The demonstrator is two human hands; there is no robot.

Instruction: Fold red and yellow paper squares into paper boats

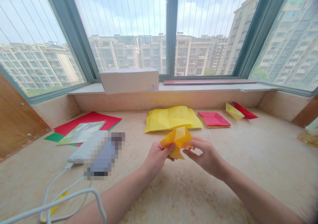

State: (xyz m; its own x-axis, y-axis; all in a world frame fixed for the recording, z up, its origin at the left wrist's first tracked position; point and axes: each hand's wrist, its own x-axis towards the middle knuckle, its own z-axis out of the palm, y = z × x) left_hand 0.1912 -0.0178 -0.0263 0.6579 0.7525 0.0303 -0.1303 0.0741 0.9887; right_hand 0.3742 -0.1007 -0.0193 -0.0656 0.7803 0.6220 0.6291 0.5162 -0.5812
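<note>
A partly folded piece of orange-yellow origami paper [179,135] is held up between both hands, above the stone-patterned counter. My left hand [159,154] pinches it, the thumb pressed on its front face near the middle. At its right edge, my right hand [202,153] grips with thumb and fingers closed on a corner. The paper has several pointed flaps, one hanging downward. Just behind it lies a creased stack of yellow paper [171,116]. To the right of that stack sits a folded pink-red paper square [214,118] on top of yellow sheets.
Two folded paper boats, one yellow [234,111] and one red [245,111], stand at the back right. Red and green sheets [109,119], a white power bank [77,154] with cables [49,205] and a blurred-out device [104,157] lie left. A white box [129,81] rests on the sill.
</note>
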